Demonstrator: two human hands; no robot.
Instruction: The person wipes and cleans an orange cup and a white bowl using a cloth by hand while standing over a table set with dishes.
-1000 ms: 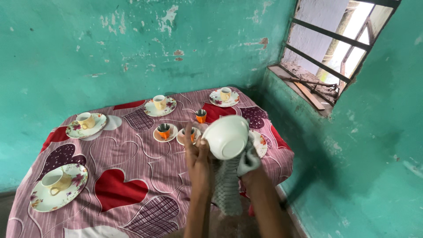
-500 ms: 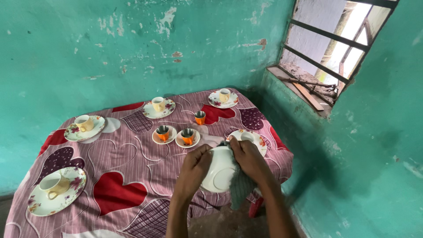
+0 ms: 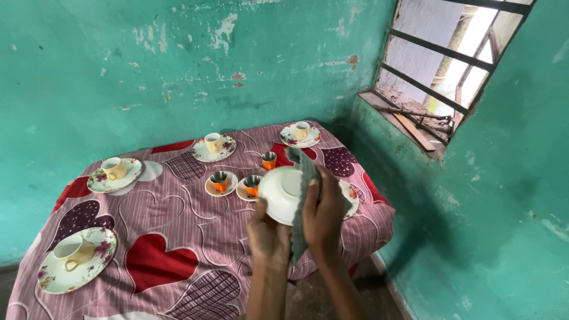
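My left hand (image 3: pixel 267 234) grips a white bowl (image 3: pixel 280 195) from below, holding it up over the table's near right part with its inside turned toward me. My right hand (image 3: pixel 325 213) presses a grey checked cloth (image 3: pixel 301 207) against the bowl's right side; the cloth hangs down between my two hands. Behind the bowl stand two small orange cups on white saucers (image 3: pixel 221 184), the right one partly hidden by the bowl.
The table (image 3: pixel 160 249) wears a pink cloth with red and purple hearts. Floral plates with cream cups sit at near left (image 3: pixel 74 261), far left (image 3: pixel 114 173), back middle (image 3: pixel 213 147) and back right (image 3: pixel 300 134). A lone orange cup (image 3: pixel 269 160) stands mid-table. A barred window (image 3: pixel 450 65) is at the right.
The bowl first dropped low with its underside toward me, then rose again and turned its inside toward me. My right hand with the cloth shifted from the top to the bowl's right side.
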